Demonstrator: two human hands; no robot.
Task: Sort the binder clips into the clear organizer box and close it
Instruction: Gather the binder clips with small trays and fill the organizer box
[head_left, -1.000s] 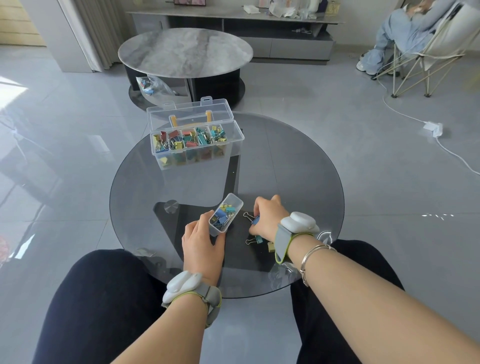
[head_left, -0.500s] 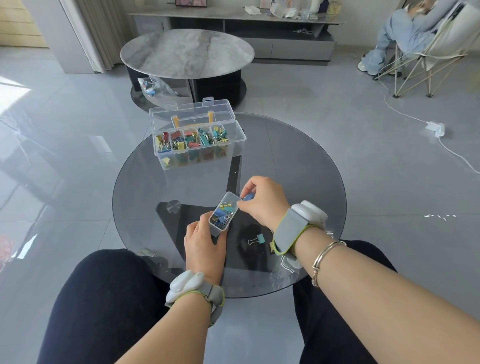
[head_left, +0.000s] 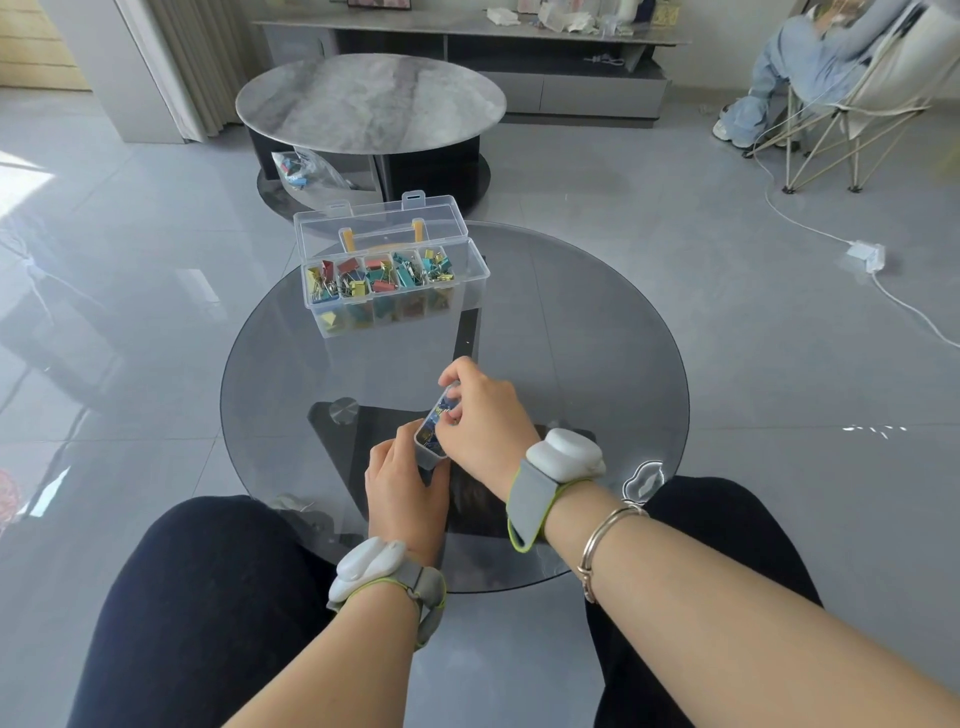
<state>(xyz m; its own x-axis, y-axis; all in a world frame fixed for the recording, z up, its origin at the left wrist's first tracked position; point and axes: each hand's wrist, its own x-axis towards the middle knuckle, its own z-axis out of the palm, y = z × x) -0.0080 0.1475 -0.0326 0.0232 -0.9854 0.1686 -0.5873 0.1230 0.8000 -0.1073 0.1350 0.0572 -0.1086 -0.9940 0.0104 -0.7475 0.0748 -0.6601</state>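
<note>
On the glass table (head_left: 571, 338) no loose clips remain: our left hand (head_left: 402, 480) grips the small insert bin (head_left: 434, 434), our right hand (head_left: 480, 410) now pinches over it, the open organizer box (head_left: 389, 280) beyond.

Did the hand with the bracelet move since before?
Yes. The right hand left the glass table near the person and went up over the little clear tray, toward the organizer box.

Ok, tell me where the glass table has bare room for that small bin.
Bare glass lies right of the organizer box, out to the glass table rim, and left of the left hand. It's crowded where both hands hold the small bin.
</note>
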